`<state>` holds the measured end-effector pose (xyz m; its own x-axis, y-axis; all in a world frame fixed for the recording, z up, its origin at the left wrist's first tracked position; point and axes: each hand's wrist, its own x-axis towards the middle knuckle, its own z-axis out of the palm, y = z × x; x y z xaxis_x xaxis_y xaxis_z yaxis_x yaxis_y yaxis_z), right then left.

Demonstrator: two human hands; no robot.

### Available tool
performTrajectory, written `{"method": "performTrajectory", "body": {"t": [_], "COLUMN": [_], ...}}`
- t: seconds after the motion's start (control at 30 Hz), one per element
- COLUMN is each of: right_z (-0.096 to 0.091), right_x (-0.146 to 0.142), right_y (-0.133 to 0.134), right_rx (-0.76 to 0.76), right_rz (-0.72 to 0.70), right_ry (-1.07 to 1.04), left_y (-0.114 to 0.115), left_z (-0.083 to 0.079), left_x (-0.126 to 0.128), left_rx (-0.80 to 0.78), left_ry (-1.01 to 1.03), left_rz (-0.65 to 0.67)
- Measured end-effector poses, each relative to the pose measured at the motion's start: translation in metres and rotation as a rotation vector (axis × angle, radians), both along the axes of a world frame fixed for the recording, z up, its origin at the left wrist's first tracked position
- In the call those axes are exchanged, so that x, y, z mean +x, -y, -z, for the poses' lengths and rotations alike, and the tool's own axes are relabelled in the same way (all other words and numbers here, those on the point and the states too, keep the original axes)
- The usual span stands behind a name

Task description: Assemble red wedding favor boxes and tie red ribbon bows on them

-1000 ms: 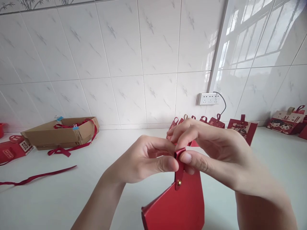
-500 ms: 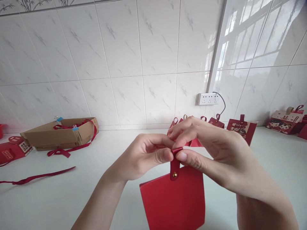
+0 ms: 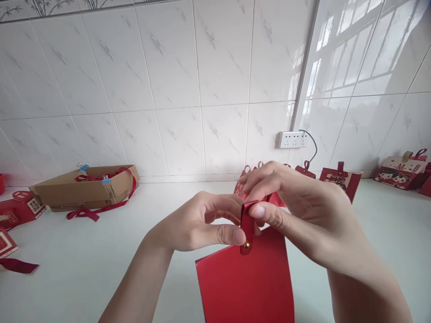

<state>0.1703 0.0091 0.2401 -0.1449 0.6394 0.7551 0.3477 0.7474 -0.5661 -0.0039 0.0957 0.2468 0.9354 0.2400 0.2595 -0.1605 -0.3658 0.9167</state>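
A plain red gift box (image 3: pixel 249 282) is held up in front of me above the white table. From its top edge rises a dark red strap (image 3: pixel 247 222), folded into a loop and fixed with a gold stud (image 3: pixel 246 245). My right hand (image 3: pixel 296 208) pinches the top fold of the strap between thumb and fingers. Lower down, just above the stud, my left hand (image 3: pixel 202 224) has its thumb at the strap's front edge and its fingers behind it. The box's lower part runs out of view.
A cardboard box (image 3: pixel 84 193) with red ribbons stands back left, a ribbon bow (image 3: pixel 84 214) before it. Red boxes and a loose ribbon (image 3: pixel 20 265) lie at the left edge. Several finished-looking gift boxes (image 3: pixel 340 181) line the wall, under a power strip (image 3: pixel 292 139).
My left thumb has slid down the strap toward the stud, while the right hand keeps the top fold. At the left edge, the ribbon has shifted left and a white-bordered red piece has appeared.
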Motion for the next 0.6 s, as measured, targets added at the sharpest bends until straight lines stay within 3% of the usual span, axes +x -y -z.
{"method": "performTrajectory", "body": {"t": [0.23, 0.4, 0.6], "right_z": [0.0007, 0.0001, 0.0003], "right_x": [-0.0029, -0.0037, -0.0041], "right_y": [-0.0013, 0.0011, 0.003], "right_rx": [-0.033, -0.049, -0.001], "right_rz": [-0.076, -0.011, 0.021], "right_ry": [-0.011, 0.016, 0.024], "left_y": [-0.0015, -0.0032, -0.0075], "left_z": [0.0056, 0.0057, 0.004], "left_x": [0.0014, -0.0009, -0.0035], "left_rx": [-0.018, -0.025, -0.021], "left_ry": [0.045, 0.027, -0.005], "left_rz": [0.022, 0.055, 0.281]}}
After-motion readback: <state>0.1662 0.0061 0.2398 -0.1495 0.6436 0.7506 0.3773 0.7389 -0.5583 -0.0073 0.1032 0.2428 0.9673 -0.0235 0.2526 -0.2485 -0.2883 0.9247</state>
